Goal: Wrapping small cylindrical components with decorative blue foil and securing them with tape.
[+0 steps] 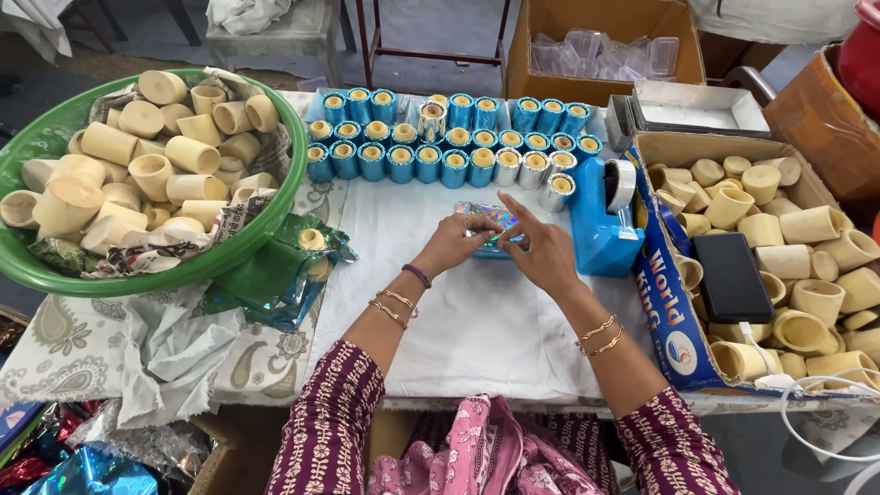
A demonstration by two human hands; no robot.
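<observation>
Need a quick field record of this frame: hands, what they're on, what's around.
left hand: fingers on a shiny holographic foil piece, flat on the white cloth
right hand: on the same foil, index finger raised
behind foil: rows of blue and silver foil-wrapped cups
right of hands: blue tape dispenser
left: green basin of bare cream cups
right: cardboard box of bare cups, black phone on top

Maroon patterned sleeves; gold bangles both wrists; purple band on left wrist.
</observation>
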